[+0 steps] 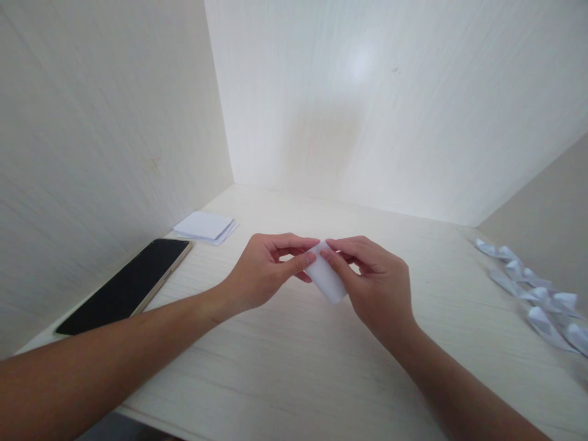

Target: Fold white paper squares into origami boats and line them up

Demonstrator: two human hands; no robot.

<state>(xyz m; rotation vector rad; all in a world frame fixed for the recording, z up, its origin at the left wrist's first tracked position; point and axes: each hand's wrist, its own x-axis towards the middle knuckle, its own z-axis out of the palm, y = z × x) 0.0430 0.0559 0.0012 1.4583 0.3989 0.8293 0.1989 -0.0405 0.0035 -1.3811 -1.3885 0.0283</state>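
A small piece of white paper (329, 278), narrow and apparently folded or bent lengthwise, is held up over the middle of the table. My left hand (271, 266) pinches its upper left edge between thumb and fingers. On the other side, my right hand (379, 275) grips the top right edge the same way, thumb in front. The two sets of fingertips nearly meet at the paper's top end, while its lower end hangs free between the hands. The far side of the paper is hidden.
At the left lies a dark-screened phone (126, 285) against the side panel. Behind it rests a small stack of white paper sheets (204, 225). Along the right edge sit several folded white paper pieces (542, 297). Pale panels (344, 110) enclose the table (285, 367).
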